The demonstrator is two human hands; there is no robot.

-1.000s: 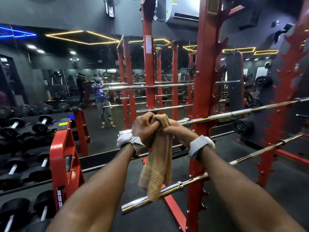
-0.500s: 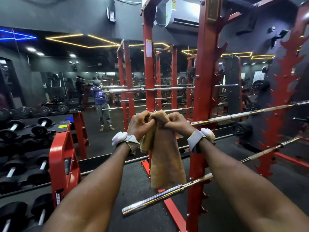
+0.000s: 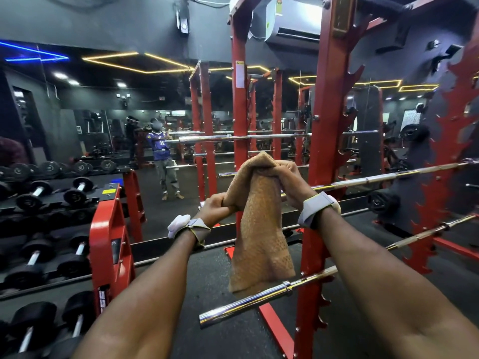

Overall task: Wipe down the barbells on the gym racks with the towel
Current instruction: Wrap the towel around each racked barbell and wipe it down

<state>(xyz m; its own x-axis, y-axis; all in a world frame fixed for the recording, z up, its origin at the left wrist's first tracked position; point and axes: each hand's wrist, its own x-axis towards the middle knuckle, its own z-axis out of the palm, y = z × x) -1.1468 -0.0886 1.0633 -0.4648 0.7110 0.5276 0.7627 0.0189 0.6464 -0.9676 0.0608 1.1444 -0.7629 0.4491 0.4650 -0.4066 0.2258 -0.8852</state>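
Observation:
A tan towel [image 3: 261, 229] hangs in front of me, held up by both hands. My left hand [image 3: 215, 209] pinches its lower left edge. Higher up, my right hand [image 3: 290, 185] grips the bunched top of the towel. Several chrome barbells lie across the red rack [image 3: 324, 141]. The upper barbell [image 3: 388, 176] runs right from behind my right hand. A lower barbell [image 3: 259, 297] passes just under the towel's hanging end, its near tip pointing at me. A third barbell [image 3: 430, 233] lies at the far right.
A red dumbbell rack [image 3: 108, 242] with several black dumbbells [image 3: 75, 195] stands to my left. A wall mirror ahead reflects a person [image 3: 163, 161] and more red uprights [image 3: 239, 125]. An air conditioner [image 3: 295, 19] hangs above. The floor is dark rubber.
The towel has come off the upper barbell and opened out, hanging flatter. My right hand has risen while my left hand dropped lower. The view tilted up slightly.

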